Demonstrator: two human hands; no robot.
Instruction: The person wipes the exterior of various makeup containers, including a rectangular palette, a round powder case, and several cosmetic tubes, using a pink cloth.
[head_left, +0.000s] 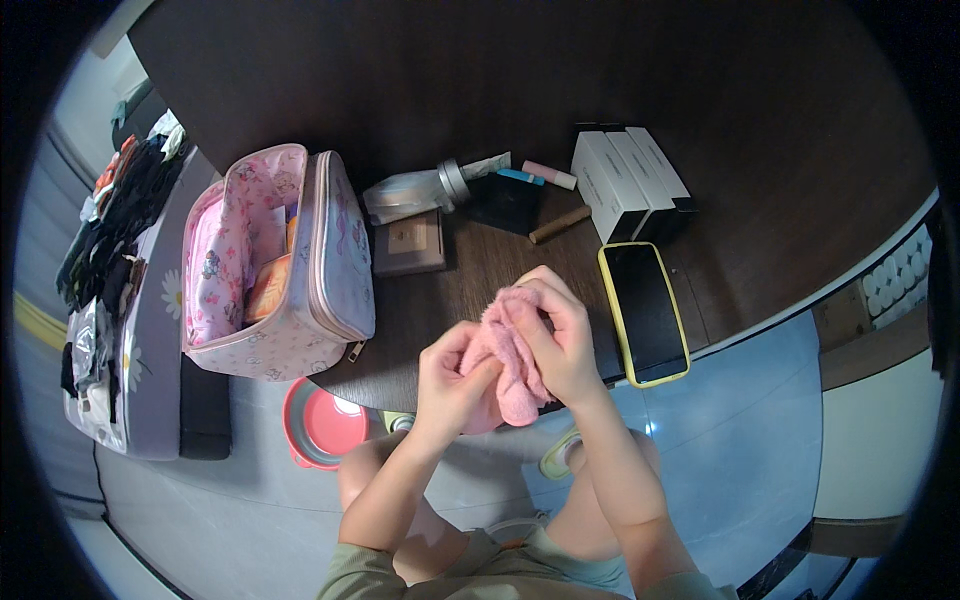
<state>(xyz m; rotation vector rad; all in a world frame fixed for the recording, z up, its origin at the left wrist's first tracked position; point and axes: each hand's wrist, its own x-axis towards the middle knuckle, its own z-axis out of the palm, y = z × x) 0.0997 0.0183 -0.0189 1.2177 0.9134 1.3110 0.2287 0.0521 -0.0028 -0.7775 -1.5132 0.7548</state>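
A fluffy pink cloth (517, 360) is bunched up between my two hands, just above the near edge of the dark wooden tabletop (480, 292). My left hand (454, 375) pinches its left side, thumb on top. Gripping its upper right part is my right hand (559, 341), with the thumb pressed into the folds. Part of the cloth hangs below my fingers, and whatever may lie inside the folds is hidden. To the right of my right hand lies a smartphone in a yellow case (645, 315), its screen dark.
An open pink-lined cosmetic bag (337, 247) stands left, holding packets. Behind my hands lie a brown compact case (409, 244), a clear container (405, 196), a brown tube (560, 224) and a pink tube (550, 175). White boxes (611, 184) stand right. A red basin (334, 424) sits on the floor.
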